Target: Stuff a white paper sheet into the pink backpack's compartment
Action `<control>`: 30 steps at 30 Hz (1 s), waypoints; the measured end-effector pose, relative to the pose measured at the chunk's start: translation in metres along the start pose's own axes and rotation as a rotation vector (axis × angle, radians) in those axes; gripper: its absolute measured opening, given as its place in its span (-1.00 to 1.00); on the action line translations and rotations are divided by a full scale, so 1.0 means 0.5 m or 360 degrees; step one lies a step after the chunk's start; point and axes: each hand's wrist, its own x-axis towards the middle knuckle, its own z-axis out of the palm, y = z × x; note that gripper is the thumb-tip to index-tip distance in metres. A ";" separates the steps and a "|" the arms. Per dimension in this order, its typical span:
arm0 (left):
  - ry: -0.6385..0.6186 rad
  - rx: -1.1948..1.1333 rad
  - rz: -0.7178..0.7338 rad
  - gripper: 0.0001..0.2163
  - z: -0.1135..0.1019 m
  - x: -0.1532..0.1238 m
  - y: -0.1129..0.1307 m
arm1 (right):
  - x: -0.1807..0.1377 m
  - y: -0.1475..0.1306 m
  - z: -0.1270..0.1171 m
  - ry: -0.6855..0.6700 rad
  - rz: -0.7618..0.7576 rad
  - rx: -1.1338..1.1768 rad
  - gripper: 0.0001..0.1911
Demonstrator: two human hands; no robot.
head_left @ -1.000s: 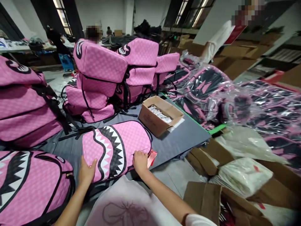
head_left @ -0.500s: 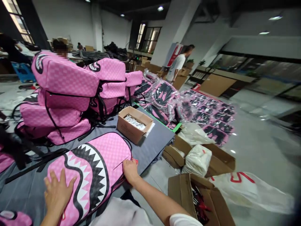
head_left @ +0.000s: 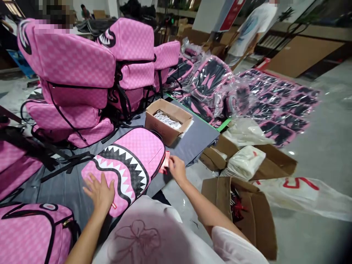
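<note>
At the near edge of the grey bench [head_left: 198,141], the left hand [head_left: 100,192] lies flat and released on the pink shark-mouth backpack [head_left: 129,165]; the right hand [head_left: 177,169] pinches its red tag [head_left: 165,162]. Beyond stands a cardboard box [head_left: 167,121], then stacked backpacks [head_left: 82,73].

Wearer's clothing and bare forearms, seen from the head camera.
The person is wearing a white short-sleeved shirt bearing a faint pink outline drawing of a flower on its front; one sleeve hem is showing at five o'clock. Both forearms are showing bare, and the left hand [head_left: 100,192] and right hand [head_left: 177,169] are wearing no gloves.
</note>
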 end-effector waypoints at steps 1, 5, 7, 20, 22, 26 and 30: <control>-0.0021 -0.0027 0.0086 -0.42 -0.001 -0.002 0.013 | -0.019 0.014 -0.001 0.0029 0.0064 0.0086 -0.66; -0.0171 -0.0213 0.0651 -0.33 0.014 -0.016 0.098 | -0.084 0.017 0.075 -0.0115 0.0172 0.0532 -0.74; -0.0220 -0.0227 0.0865 -0.21 0.034 -0.021 0.142 | -0.102 -0.002 0.132 -0.0179 0.0211 0.0749 -0.76; -0.0443 -0.0126 0.0990 -0.10 0.096 -0.017 0.178 | -0.081 -0.011 0.154 -0.0807 0.0627 0.1511 -0.52; -0.0470 -0.0124 0.0955 -0.17 0.093 -0.022 0.181 | -0.078 -0.021 0.147 -0.0918 0.0683 0.1569 -0.44; -0.0438 -0.0052 0.0915 -0.25 0.110 -0.028 0.185 | -0.089 -0.030 0.157 -0.0851 0.0761 0.1711 -0.35; -0.0449 0.0061 0.0929 -0.26 0.134 -0.026 0.188 | -0.078 0.002 0.173 -0.1016 0.0839 0.1879 -0.37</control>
